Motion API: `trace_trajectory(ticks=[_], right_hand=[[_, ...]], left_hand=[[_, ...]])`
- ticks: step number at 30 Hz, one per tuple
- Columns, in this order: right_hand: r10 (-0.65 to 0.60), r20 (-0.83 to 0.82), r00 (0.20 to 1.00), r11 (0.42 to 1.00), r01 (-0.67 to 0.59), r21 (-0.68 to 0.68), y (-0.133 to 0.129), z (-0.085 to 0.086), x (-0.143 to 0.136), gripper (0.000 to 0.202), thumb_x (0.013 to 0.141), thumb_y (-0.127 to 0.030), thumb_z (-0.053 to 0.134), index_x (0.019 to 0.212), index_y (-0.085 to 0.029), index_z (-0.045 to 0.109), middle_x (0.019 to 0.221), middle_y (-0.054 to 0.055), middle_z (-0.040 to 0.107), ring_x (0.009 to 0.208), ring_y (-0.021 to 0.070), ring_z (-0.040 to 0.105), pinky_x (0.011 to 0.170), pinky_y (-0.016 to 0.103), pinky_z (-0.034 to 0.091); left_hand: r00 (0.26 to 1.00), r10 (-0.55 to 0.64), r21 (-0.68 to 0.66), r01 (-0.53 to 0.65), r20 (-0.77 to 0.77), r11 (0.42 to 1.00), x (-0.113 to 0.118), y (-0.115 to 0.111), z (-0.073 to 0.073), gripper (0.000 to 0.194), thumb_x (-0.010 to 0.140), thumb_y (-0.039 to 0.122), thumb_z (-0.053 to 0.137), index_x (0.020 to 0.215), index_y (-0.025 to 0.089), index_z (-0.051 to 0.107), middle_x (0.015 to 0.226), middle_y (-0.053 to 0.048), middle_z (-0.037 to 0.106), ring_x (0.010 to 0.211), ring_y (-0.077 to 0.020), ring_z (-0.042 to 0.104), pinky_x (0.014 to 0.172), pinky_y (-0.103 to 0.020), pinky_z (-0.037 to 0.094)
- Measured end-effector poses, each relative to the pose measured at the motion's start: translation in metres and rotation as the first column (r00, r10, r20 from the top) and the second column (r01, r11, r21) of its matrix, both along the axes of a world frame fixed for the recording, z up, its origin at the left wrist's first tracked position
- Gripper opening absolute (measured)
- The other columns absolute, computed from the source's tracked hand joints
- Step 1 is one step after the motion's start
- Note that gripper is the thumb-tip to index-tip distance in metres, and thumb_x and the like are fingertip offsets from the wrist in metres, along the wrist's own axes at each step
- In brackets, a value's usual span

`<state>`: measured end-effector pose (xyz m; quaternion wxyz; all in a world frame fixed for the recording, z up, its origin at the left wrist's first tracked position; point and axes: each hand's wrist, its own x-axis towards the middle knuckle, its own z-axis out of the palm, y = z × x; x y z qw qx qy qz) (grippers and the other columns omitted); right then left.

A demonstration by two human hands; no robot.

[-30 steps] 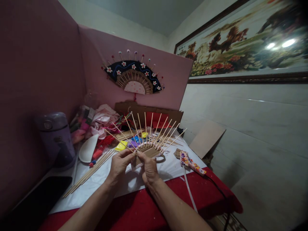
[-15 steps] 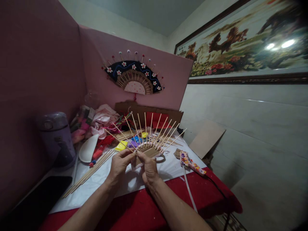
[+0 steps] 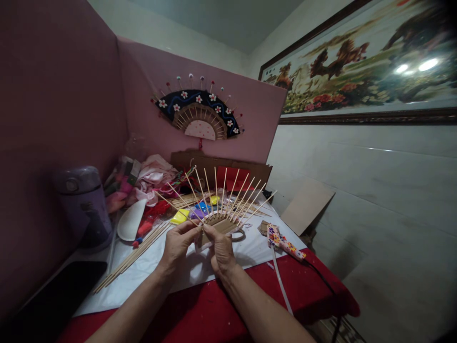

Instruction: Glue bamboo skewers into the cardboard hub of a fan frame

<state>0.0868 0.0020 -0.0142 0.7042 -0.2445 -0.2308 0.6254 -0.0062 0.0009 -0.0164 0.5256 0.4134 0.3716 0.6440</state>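
Cardboard fan [image 3: 222, 227], a small half-round base with about a dozen pale wooden sticks [image 3: 224, 186] radiating from its curved edge, is held up over the near middle of a red-covered desk [image 3: 321, 290]. The left hand [image 3: 180, 243] pinches its left edge between thumb and fingertips, at the foot of the outermost sticks. Close beside it, the right hand [image 3: 221, 247] grips the same end, thumb on the cardboard face, other fingers mostly hidden. Taking the fan as the clock's centre, a white sheet [image 3: 250, 250] lies beneath it on the desk. Just off its edge, a yellow packet [image 3: 179, 216] sits between nine and ten o'clock and a blue packet [image 3: 203, 206] near eleven. Between three and four, a flower-patterned glue gun [image 3: 285, 244] rests on its side. Between eight and nine lies a bundle of loose sticks [image 3: 137, 253]; at nine, a white half-round piece [image 3: 130, 226], and beyond it a purple bottle [image 3: 85, 205]. Crumpled pink cloth [image 3: 155, 172] is heaped at ten. Farther out, at twelve, a dark decorated fan [image 3: 198, 112] with white flowers hangs on a pink panel [image 3: 143, 109]; at one, a framed horse picture [image 3: 335, 62] hangs on the wall.
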Motion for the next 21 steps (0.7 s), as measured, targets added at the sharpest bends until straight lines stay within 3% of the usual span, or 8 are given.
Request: trace_trajectory(ticks=[5,15,21], right_hand=[[0.003,0.005,1.0,1.0,-0.003,-0.01,-0.0001,-0.0006,-0.0001,0.038,0.049,-0.01,0.073,0.084,-0.015,0.06,0.073,-0.002,0.066,0.062,0.0122,0.061,0.067,0.027,0.052],[0.004,-0.008,1.0,1.0,-0.004,0.022,-0.0001,-0.0002,-0.0003,0.037,0.051,-0.009,0.072,0.085,-0.014,0.058,0.072,-0.002,0.065,0.063,0.0111,0.06,0.058,0.022,0.049],[0.003,-0.001,1.0,1.0,-0.003,0.019,-0.0003,-0.001,0.0002,0.035,0.051,-0.01,0.072,0.084,-0.015,0.059,0.072,-0.002,0.066,0.062,0.012,0.06,0.064,0.026,0.052]], left_hand=[[1.0,0.002,0.001,-0.002,-0.002,1.0,0.0004,0.0024,-0.0008,0.018,0.055,0.022,0.075,0.071,0.014,0.071,0.059,0.001,0.061,0.052,-0.0079,0.049,0.052,-0.02,0.036],[1.0,0.008,-0.011,-0.008,-0.006,1.0,-0.0001,0.0009,-0.0012,0.021,0.054,0.022,0.075,0.073,0.013,0.071,0.062,0.0,0.062,0.056,-0.0099,0.052,0.055,-0.022,0.038],[1.0,0.012,-0.01,-0.012,0.005,1.0,0.0009,0.0012,0.0008,0.02,0.054,0.023,0.075,0.071,0.014,0.071,0.061,0.0,0.062,0.056,-0.0101,0.052,0.055,-0.021,0.039]])
